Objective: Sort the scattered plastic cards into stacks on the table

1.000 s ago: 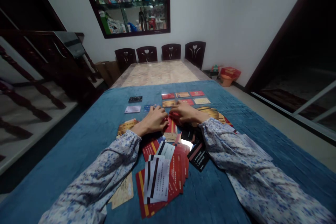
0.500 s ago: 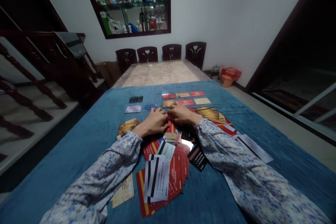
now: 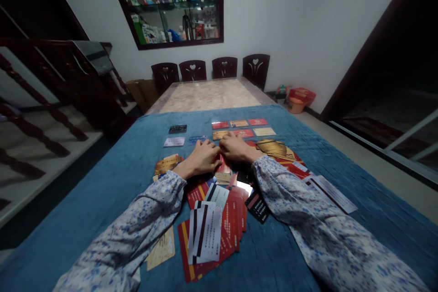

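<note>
My left hand (image 3: 202, 159) is bent over the middle of a pile of bank-style cards, its thumb side against a red card (image 3: 224, 163). My right hand (image 3: 235, 147) meets it from the other side, fingers curled at the far end of that same card. Both grips are closed, with fingertips partly hidden. Just below lies a beige card stack (image 3: 223, 177). Nearer me, white cards with dark stripes (image 3: 208, 232) overlap fanned red cards (image 3: 236, 219). A black card (image 3: 258, 206) rests beside my right sleeve.
Beyond my hands lie a blue card (image 3: 197, 140), a lilac card (image 3: 174, 142), a black card (image 3: 178, 129) and rows of red and gold cards (image 3: 238, 123). Gold cards (image 3: 272, 148) are heaped at right, others (image 3: 167, 164) at left. A blue cloth (image 3: 112, 187) covers the near table.
My hands stay together at the red card, with only slight finger movement. The whole view has shifted slightly; the laid-out cards keep their arrangement.
</note>
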`<action>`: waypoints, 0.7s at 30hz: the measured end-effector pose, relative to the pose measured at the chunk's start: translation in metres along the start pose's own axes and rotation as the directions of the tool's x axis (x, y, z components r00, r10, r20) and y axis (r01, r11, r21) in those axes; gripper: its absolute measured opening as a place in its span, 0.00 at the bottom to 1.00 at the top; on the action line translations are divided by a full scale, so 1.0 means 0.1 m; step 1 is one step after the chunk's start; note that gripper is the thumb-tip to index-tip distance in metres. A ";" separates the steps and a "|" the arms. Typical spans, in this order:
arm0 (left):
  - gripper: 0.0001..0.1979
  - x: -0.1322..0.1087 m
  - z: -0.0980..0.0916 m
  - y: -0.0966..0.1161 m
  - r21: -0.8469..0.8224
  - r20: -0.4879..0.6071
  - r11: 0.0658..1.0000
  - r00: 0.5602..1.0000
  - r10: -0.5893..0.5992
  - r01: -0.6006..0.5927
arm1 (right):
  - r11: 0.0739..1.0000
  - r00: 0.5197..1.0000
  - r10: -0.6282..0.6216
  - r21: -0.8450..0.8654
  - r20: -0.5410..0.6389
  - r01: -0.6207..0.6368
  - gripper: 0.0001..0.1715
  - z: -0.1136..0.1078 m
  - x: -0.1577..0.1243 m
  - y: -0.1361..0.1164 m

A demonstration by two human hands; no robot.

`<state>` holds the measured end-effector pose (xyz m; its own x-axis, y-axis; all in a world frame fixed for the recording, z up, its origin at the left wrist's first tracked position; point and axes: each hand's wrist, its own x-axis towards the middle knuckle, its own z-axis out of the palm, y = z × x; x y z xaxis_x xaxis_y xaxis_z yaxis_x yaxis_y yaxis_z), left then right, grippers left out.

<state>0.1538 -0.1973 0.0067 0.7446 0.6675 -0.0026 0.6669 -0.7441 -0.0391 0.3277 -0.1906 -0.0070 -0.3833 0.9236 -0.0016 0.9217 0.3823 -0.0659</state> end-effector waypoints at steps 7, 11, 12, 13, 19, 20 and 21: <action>0.14 0.02 -0.01 0.05 0.035 -0.010 0.999 1.000 0.020 -0.020 | 0.985 0.984 0.174 0.024 -0.043 -0.174 0.19 -0.04 -0.03 0.07; 0.18 0.02 0.01 0.10 0.040 -0.017 0.998 0.999 0.047 -0.046 | 0.967 0.965 0.253 0.027 -0.071 -0.252 0.19 -0.01 -0.05 0.13; 0.20 0.03 0.02 0.12 0.045 -0.018 0.998 0.999 0.049 -0.048 | 0.966 0.963 0.258 0.023 -0.074 -0.257 0.19 0.00 -0.06 0.14; 0.21 0.03 0.03 0.14 0.052 -0.020 0.998 0.999 0.048 -0.047 | 0.966 0.963 0.259 0.018 -0.074 -0.258 0.19 0.01 -0.06 0.15; 0.22 0.06 0.07 0.26 0.088 -0.041 0.996 0.999 -0.001 0.004 | 0.968 0.967 0.251 0.015 -0.037 -0.251 0.19 0.04 -0.08 0.18; 0.21 0.07 0.07 0.27 0.086 -0.044 0.996 0.999 -0.011 0.014 | 0.969 0.969 0.247 0.016 -0.029 -0.246 0.19 0.03 -0.08 0.19; 0.20 0.07 0.07 0.28 0.080 -0.046 0.996 0.999 -0.020 0.024 | 0.971 0.970 0.241 0.014 -0.023 -0.241 0.18 0.02 -0.09 0.20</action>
<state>0.1776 -0.2138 -0.0016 0.7314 0.6806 0.0438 0.6802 -0.7233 -0.1194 0.3491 -0.1912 -0.0105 -0.1485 0.9889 0.0052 0.9859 0.1484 -0.0776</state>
